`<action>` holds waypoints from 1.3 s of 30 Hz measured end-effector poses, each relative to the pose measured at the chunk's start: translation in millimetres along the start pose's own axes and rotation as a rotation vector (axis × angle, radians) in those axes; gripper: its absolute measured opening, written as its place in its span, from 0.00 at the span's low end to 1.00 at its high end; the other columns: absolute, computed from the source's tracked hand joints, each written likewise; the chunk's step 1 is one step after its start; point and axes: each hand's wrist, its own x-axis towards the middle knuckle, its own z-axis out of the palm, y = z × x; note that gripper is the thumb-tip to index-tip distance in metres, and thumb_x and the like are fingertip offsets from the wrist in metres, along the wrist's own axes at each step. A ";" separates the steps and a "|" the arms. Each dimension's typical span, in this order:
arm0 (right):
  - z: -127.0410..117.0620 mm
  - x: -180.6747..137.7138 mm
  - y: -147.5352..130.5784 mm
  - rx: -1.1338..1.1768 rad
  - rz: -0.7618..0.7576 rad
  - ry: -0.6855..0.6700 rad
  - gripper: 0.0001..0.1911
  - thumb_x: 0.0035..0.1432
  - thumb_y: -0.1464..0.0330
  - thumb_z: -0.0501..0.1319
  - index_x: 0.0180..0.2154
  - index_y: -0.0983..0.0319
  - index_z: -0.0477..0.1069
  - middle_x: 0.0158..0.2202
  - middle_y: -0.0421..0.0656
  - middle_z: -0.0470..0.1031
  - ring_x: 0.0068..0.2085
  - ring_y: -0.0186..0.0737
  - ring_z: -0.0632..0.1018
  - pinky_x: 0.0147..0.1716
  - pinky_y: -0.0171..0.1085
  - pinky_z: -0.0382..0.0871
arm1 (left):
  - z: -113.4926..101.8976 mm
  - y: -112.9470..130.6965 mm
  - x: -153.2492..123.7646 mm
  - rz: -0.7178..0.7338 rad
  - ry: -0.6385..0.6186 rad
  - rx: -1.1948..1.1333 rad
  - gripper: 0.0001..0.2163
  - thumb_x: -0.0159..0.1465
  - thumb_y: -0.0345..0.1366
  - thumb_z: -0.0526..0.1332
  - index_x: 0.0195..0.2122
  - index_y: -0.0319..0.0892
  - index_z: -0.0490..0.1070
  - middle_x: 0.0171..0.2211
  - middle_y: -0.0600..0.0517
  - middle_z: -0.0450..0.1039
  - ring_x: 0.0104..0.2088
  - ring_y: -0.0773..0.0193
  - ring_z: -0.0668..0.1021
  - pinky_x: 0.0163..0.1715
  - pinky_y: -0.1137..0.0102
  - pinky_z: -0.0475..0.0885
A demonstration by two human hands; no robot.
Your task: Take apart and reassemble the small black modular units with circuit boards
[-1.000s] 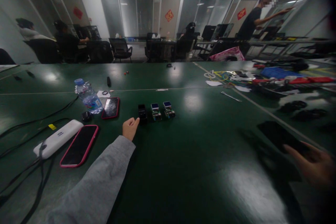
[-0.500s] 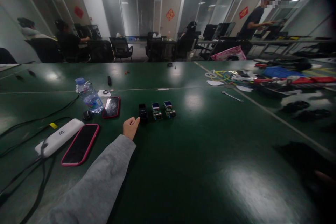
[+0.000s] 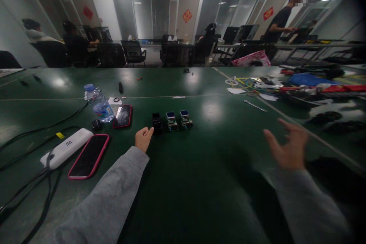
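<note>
My left hand [image 3: 143, 138] rests on the green table [image 3: 200, 183] with its fingers curled, fingertips touching a small black block [image 3: 156, 121]. Right of that block stand two small modules with blue tops [image 3: 171, 121] [image 3: 185, 119] in a row. My right hand [image 3: 286, 148] hovers above the table to the right, blurred, fingers spread and holding nothing. Both arms wear grey sleeves.
Left of my hand lie a pink-cased phone [image 3: 89, 156], a white power bank [image 3: 66, 148] with black cables, a second red-cased phone [image 3: 122, 116] and a water bottle [image 3: 98, 103]. A wrench [image 3: 255, 105] and cluttered parts lie far right. People sit and stand at desks beyond.
My right hand has risen from the lower right edge into view, fingers spread; the dark thing it held a second ago is gone. My left hand stays by the black block.
</note>
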 end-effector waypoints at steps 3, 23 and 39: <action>65.5 -10.3 -73.1 0.318 -0.033 -0.232 0.25 0.64 0.50 0.50 0.56 0.57 0.64 0.51 0.50 0.67 0.54 0.52 0.67 0.51 0.56 0.64 | -0.3 0.4 0.0 -0.014 0.002 -0.007 0.21 0.57 0.41 0.61 0.16 0.43 0.49 0.15 0.61 0.48 0.18 0.73 0.55 0.19 0.75 0.52; 176.0 -36.9 -146.4 0.625 0.170 -0.555 0.23 0.60 0.62 0.54 0.56 0.64 0.63 0.49 0.50 0.71 0.48 0.47 0.73 0.49 0.48 0.67 | 1.1 5.2 -1.9 -0.023 -0.017 -0.010 0.22 0.56 0.42 0.62 0.16 0.43 0.48 0.16 0.61 0.48 0.19 0.73 0.55 0.19 0.75 0.52; 189.5 -38.5 -136.2 0.527 0.195 -0.504 0.24 0.62 0.56 0.50 0.52 0.64 0.67 0.43 0.50 0.73 0.46 0.50 0.72 0.49 0.52 0.64 | 0.6 0.2 -0.4 -0.004 -0.028 -0.007 0.21 0.58 0.41 0.61 0.17 0.43 0.49 0.15 0.61 0.49 0.18 0.72 0.57 0.19 0.75 0.53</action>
